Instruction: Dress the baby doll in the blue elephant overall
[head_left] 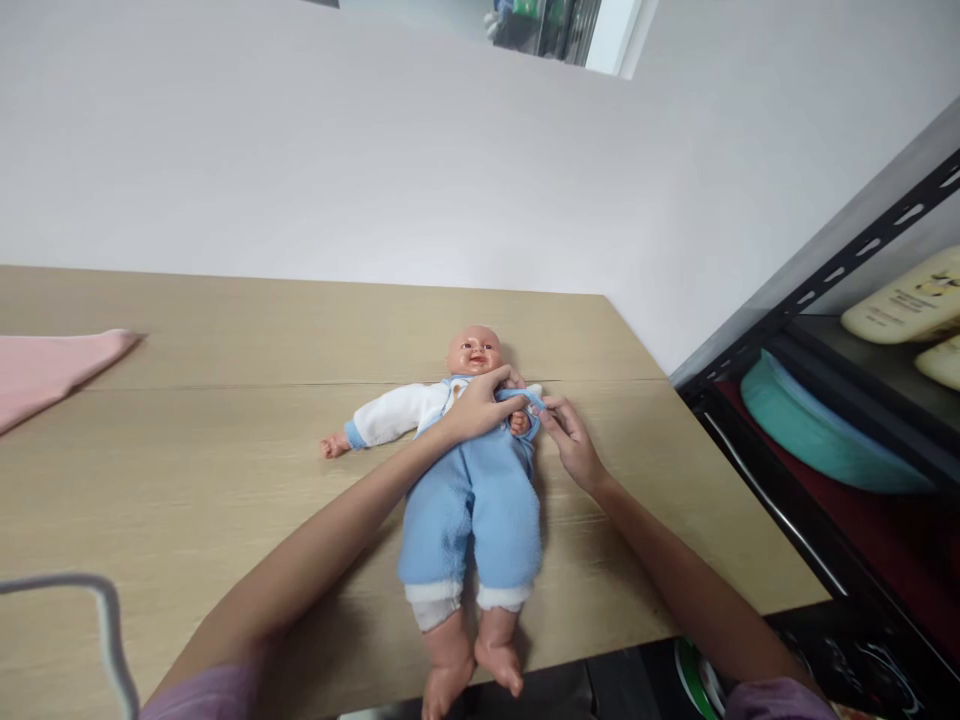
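A baby doll lies on its back on the wooden table, dressed in a blue romper with white sleeves and white leg cuffs. Its arm in the white sleeve stretches out to the left. On the other side the doll's small hand shows close to its body, framed by blue cloth. My left hand rests across the doll's chest, its fingers closed on the bunched sleeve. At the sleeve's blue edge, my right hand pinches the cloth between thumb and fingers.
A pink cloth lies on the table at the left. A grey curved tube is at the lower left. Black metal shelving stands along the right, holding cream bottles and a teal basin. A white wall rises behind.
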